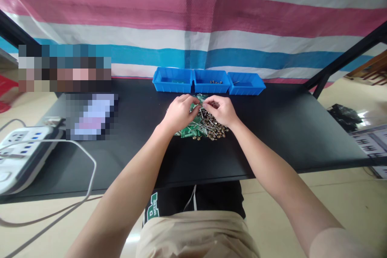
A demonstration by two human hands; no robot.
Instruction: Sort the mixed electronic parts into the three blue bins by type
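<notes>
My left hand (182,113) and my right hand (223,109) meet over a mixed pile on the black table. Thumb and fingers of both are pinched together around something small and thin, too small to name. Under my left hand lie green plastic pieces (193,130). Brass-coloured metal pieces (218,131) and thin silvery pins are heaped below my right hand. Just behind the pile stand three blue bins in a row: the left bin (173,87) has a little green in it, the middle bin (211,88) some brass-coloured pieces, the right bin (247,90) a thin piece.
A white power strip (22,151) with grey cables (93,169) sits at the table's left end. Near it lies a pixelated phone-like object (93,117). A striped sheet (256,16) hangs behind the black tabletop (281,129), between dark frame posts.
</notes>
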